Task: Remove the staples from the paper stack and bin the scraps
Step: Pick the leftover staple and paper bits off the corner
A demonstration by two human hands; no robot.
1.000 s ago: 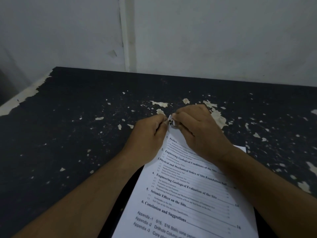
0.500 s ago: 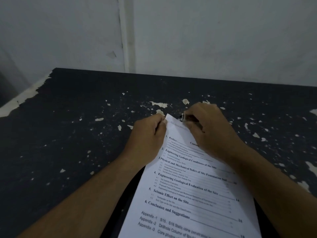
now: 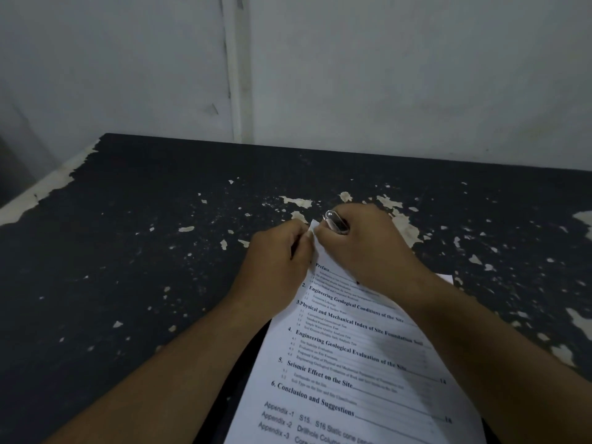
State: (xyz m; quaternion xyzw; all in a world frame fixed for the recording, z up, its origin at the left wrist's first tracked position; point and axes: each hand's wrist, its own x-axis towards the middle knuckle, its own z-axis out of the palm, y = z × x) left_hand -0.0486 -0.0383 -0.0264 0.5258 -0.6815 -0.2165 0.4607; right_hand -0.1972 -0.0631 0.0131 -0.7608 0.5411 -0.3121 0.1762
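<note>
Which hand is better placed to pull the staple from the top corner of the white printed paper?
The right hand: it already holds the small shiny metal tool at that corner. The left hand pinches the white printed paper, steadying it.

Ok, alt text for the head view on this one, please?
Two bare hands work at the top corner of a printed paper stack on a dark, chipped table. The left hand pinches the corner while the right hand holds a small metal tool against it. A pale wall stands behind.
</note>
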